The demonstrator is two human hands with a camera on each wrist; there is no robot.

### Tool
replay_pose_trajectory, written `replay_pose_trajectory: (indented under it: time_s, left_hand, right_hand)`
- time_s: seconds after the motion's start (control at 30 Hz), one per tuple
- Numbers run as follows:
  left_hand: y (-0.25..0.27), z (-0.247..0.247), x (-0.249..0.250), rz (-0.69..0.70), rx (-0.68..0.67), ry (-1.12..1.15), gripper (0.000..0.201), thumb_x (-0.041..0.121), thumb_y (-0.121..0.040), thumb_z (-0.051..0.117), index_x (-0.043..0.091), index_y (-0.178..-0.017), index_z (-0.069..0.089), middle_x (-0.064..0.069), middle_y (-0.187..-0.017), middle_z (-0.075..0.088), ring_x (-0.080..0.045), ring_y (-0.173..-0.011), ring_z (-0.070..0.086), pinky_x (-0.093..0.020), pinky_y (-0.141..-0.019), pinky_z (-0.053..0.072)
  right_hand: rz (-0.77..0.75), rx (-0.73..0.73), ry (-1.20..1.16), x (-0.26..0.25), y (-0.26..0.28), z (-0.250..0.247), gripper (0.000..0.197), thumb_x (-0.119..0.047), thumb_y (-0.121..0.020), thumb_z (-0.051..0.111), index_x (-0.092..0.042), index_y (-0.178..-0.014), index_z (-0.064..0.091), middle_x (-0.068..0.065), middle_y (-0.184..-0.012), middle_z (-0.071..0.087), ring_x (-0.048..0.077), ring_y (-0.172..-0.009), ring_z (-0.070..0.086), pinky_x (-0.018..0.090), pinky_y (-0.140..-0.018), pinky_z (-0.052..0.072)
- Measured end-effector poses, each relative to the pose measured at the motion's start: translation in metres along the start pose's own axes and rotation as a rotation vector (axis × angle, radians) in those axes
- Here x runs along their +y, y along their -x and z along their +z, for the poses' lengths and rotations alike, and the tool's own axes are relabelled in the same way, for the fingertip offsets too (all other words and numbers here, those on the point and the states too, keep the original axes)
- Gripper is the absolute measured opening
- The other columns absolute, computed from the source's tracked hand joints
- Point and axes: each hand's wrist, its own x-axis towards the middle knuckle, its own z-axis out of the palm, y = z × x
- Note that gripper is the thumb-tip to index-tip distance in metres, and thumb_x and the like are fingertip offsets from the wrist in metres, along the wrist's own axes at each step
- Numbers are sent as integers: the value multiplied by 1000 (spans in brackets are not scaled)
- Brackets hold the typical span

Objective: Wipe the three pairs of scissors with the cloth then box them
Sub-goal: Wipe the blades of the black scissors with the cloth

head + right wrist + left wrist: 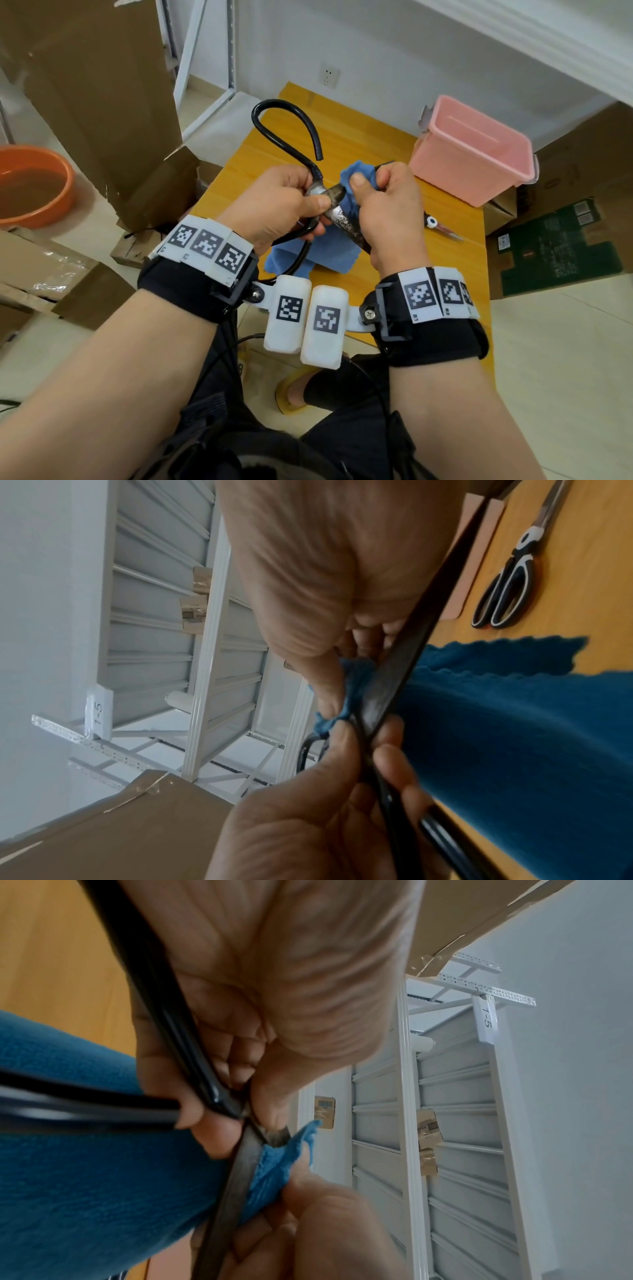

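Large scissors [342,219] with long black loop handles [274,113] and dark, stained blades are held above the yellow table [376,144]. My left hand [308,202] grips them at the pivot, where the handles meet [212,1096]. My right hand [373,192] pinches a blue cloth [356,178] around the blade [387,691], thumb on top. The rest of the cloth [103,1177] hangs down onto the table. A smaller black-and-white pair of scissors [442,228] lies shut on the table to the right [510,588]. The pink plastic box [472,150] stands open at the back right.
Cardboard boxes [102,102] crowd the left side, with an orange basin [34,185] on the floor. More boxes [565,240] stand right of the table. A white metal rack [462,1123] stands behind. The table's near edge is by my wrists.
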Motion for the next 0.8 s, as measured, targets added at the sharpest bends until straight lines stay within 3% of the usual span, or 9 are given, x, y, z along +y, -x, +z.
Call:
replay_pose_trajectory:
  time_s: [0.07,0.13,0.2,0.27,0.33,0.4,0.63,0.8]
  left_hand:
    - [1,-2,0,-14,0,13,4,3,-97,57,0,-94,57,-13,-73,68,-16,-55,64,-27,-51,54]
    - [1,-5,0,-30,-1,31,4,3,-97,57,-1,-94,58,-16,-76,68,-16,-55,64,-27,-52,54]
    - [2,-7,1,-45,-5,47,8,3,-97,56,1,-90,58,-17,-77,68,-16,-55,64,-27,-52,55]
    - [3,-6,2,-51,-20,49,12,2,-97,55,3,-86,58,-16,-76,68,-15,-54,63,-27,-52,54]
    - [3,-4,4,-45,-29,38,15,2,-97,56,5,-83,57,-15,-75,68,-16,-54,63,-27,-52,54]
    - [2,-3,4,-31,-24,18,15,2,-97,56,7,-82,56,-14,-74,68,-16,-55,64,-28,-53,54]
    - [3,-1,8,48,-7,-61,12,3,-97,57,7,-86,54,-17,-79,68,-19,-57,63,-34,-57,52]
    - [3,2,13,58,-9,-75,4,1,-97,56,2,-94,54,-24,-85,68,-18,-55,63,-33,-55,52]
  right_hand:
    - [-10,-28,10,-3,0,-3,33,-21,-92,66,-26,-78,37,-3,-79,42,15,-71,41,39,-69,43]
    - [-20,-90,-23,-8,3,-5,34,-25,-85,71,-31,-80,37,1,-81,45,19,-72,47,44,-70,49]
    - [-16,-133,-49,-11,6,-6,41,-25,-77,75,-37,-81,37,9,-86,52,32,-77,60,53,-73,58]
    - [-10,-153,-37,-14,6,-6,45,-25,-71,78,-41,-80,36,20,-93,56,45,-84,65,59,-70,58]
    - [-25,-134,-28,-17,6,-4,45,-28,-69,77,-43,-79,35,29,-96,58,48,-81,65,60,-65,57]
    - [-40,-103,-22,-18,6,-3,45,-26,-71,74,-44,-78,33,30,-92,58,46,-78,65,60,-63,57]
    - [-55,-47,-28,-13,2,-2,39,-27,-72,67,-47,-74,33,11,-81,46,23,-71,49,63,-70,54]
    - [-73,11,29,-12,-1,-4,33,-27,-75,64,-40,-78,34,4,-79,44,19,-71,46,56,-74,53]
